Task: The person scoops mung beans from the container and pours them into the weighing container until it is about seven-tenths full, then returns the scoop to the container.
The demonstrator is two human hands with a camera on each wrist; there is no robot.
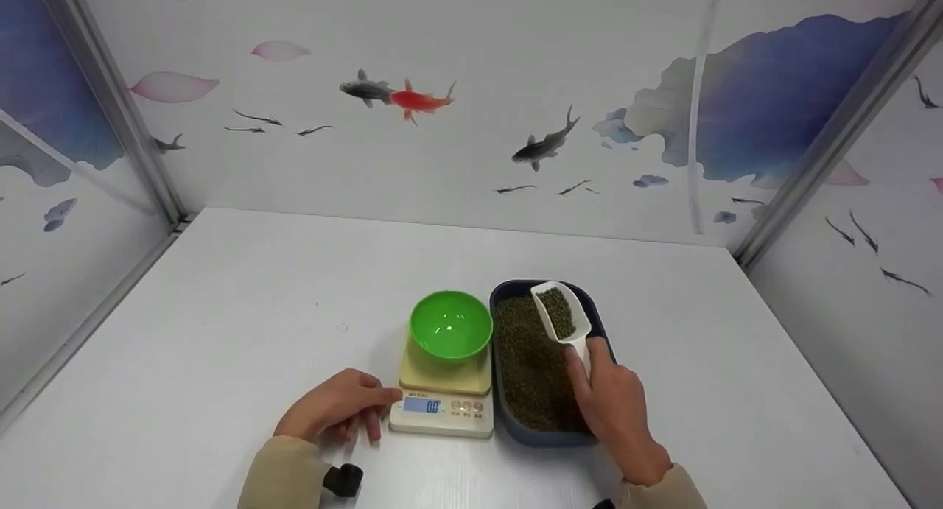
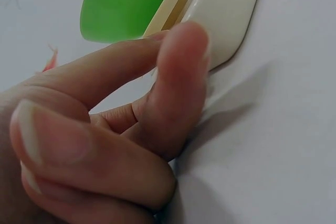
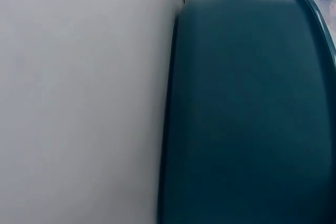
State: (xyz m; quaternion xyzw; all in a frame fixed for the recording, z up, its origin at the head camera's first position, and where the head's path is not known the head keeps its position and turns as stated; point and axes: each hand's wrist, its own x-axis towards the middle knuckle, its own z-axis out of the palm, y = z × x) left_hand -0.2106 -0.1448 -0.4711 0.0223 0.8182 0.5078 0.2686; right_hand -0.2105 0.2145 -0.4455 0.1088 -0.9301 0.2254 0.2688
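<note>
A green bowl (image 1: 450,325) stands empty on a cream kitchen scale (image 1: 442,398) whose display is lit. Right of it a dark blue tub (image 1: 547,437) holds small green beans (image 1: 530,369). My right hand (image 1: 608,402) grips the handle of a white scoop (image 1: 563,314) full of beans, held over the tub. My left hand (image 1: 342,409) rests on the table at the scale's left edge, its fingertips (image 2: 184,51) touching the scale (image 2: 226,14). The bowl (image 2: 126,3) shows behind them. The right wrist view shows only the tub's outer wall (image 3: 247,114).
The white table (image 1: 221,310) is boxed in by three walls printed with fish, with metal posts in the back corners. A small black object (image 1: 343,480) lies by my left sleeve.
</note>
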